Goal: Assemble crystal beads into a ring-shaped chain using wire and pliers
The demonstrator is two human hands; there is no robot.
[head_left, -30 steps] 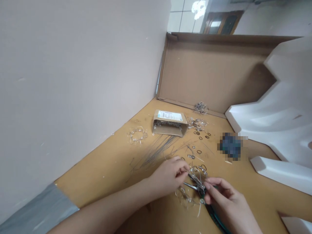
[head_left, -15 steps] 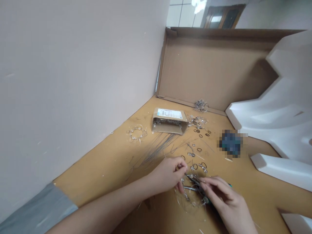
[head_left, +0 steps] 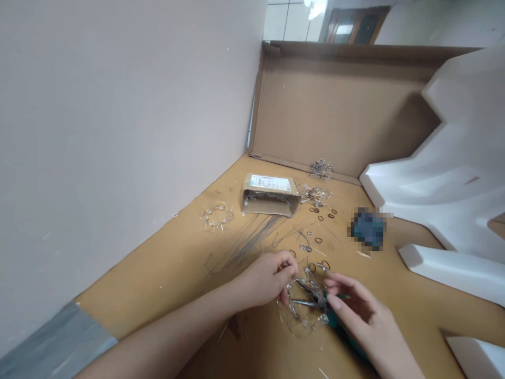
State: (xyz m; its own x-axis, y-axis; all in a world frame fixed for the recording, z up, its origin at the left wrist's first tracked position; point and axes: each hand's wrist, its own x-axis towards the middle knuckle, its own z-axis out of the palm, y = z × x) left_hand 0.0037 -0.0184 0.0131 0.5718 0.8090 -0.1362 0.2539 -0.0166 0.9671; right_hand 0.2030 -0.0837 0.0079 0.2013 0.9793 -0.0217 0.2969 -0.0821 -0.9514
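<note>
In the head view, my left hand (head_left: 276, 276) is closed, its thumb and fingers pinching a loop of thin wire strung with clear beads (head_left: 303, 322). The loop hangs just above the wooden table. My right hand (head_left: 361, 310) is beside the loop's right side, thumb and fingers apart and seemingly holding nothing. Pliers with green handles (head_left: 334, 318) are under and beside that hand, their jaws overlapping the beaded wire loop. Part of the handles is hidden by the right hand.
A small open cardboard box (head_left: 270, 202) with beaded wire inside stands behind my hands. Loose thin wires (head_left: 256, 237) lie before it. Another beaded ring (head_left: 216, 216) is left, dark small rings (head_left: 318, 240) right. White foam pieces (head_left: 430, 260) and a pixelated object (head_left: 369, 229) lie further right.
My right thumb and fingers have come apart from the wire they were pinching. My left hand keeps its pinch on the beaded loop. The whole view has shifted slightly.
</note>
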